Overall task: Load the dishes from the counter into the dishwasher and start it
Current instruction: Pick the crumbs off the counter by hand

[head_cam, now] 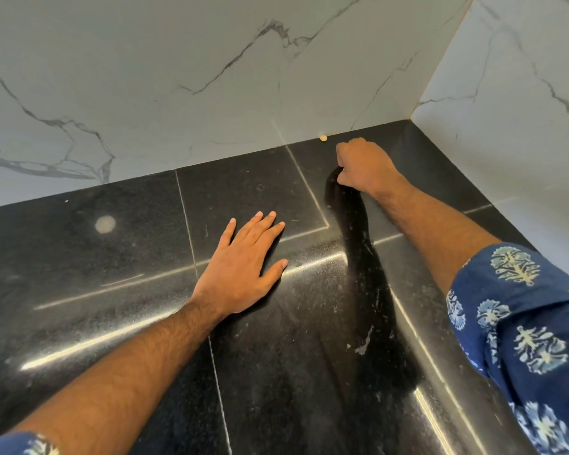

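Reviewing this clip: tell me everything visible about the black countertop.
The black countertop is polished, speckled stone, made of several slabs with thin pale seams. It reflects light in streaks and shows white smears and specks. It runs into a corner of white marble-look walls. The left hand lies flat on it, fingers straight; the right hand is curled in a fist near the back corner, beside a small tan crumb. No dishes are visible on it.

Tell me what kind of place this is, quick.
Probably a kitchen counter corner. A polished black stone countertop meets white marble-veined walls on two sides. The left hand lies flat on the stone; the right hand is curled near the corner by a small yellowish crumb. No dishes or dishwasher in view.
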`<move>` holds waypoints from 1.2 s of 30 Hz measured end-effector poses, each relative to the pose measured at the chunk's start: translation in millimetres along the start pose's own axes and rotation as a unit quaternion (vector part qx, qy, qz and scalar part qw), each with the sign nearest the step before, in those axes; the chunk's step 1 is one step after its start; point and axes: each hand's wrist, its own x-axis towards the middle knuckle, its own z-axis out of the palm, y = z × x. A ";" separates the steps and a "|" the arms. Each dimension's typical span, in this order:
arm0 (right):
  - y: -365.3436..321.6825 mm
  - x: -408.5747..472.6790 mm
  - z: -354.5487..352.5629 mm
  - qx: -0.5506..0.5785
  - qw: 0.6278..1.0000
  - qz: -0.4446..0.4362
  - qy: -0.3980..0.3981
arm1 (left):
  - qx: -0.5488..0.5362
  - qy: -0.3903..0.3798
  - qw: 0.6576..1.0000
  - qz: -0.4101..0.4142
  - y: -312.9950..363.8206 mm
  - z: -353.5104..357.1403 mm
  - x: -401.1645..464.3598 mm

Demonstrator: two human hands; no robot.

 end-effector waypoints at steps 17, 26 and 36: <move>-15.9 -20.2 -3.3 0.250 0.959 -0.108 -0.072 | 0.002 0.000 1.000 0.000 -0.7 0.2 0.6; -42.9 -17.9 -10.3 0.108 0.986 -0.106 -0.072 | 0.004 -0.006 1.000 -0.003 0.5 -1.5 0.6; -55.4 -21.4 -7.5 -0.034 0.988 -0.143 -0.047 | -0.001 -0.004 1.000 -0.001 0.4 -2.0 0.2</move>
